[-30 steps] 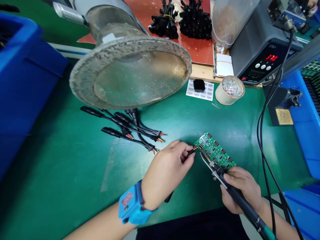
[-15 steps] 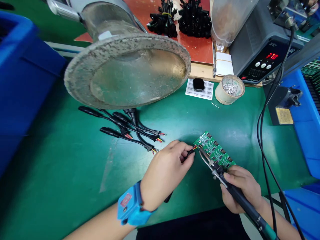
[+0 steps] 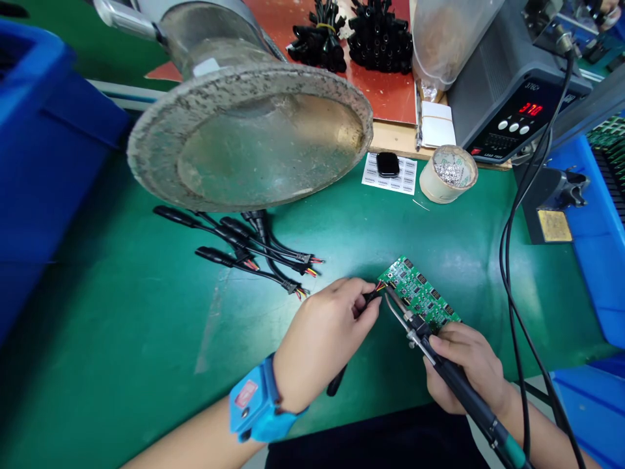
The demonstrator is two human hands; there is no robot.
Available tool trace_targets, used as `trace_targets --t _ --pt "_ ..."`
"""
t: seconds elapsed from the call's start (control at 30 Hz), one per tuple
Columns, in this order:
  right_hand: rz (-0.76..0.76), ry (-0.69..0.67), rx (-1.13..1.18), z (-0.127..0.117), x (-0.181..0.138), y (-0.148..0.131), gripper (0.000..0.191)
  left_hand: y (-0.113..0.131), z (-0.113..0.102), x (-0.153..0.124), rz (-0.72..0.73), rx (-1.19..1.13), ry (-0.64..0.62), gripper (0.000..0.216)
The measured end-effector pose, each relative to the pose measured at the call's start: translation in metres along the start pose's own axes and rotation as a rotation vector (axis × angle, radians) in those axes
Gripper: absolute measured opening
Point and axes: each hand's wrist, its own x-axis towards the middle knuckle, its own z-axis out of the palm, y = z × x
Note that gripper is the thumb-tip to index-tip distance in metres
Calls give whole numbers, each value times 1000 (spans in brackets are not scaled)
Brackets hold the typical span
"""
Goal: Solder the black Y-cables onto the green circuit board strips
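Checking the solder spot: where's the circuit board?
Head view, right of centre: the circuit board lies on the green mat beyond the right hand and its soldering iron, right of the left hand and its cable.

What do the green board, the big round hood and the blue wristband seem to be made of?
Green board: likely rigid laminate under glossy green coating, dotted with black chips. Round hood: seems dull grey metal, its rim crusted and speckled. Blue wristband: probably matte plastic or rubber; smooth, moulded shape.

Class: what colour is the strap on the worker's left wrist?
Light blue, with a small red patch; the wrist strap shows best in the head view.
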Motion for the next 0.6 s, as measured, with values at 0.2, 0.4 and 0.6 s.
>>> trace_targets --t 0.2,0.4,0.6 --pt "9 0 -20 -1 -1 -1 45 -1 2 -2 9 23 2 14" --pt "35 -18 -4 -3 3 -2 44 0 2 -3 1 28 1 15" --pt "60 -30 1 -2 5 -2 42 1 1 -2 3 50 3 15"
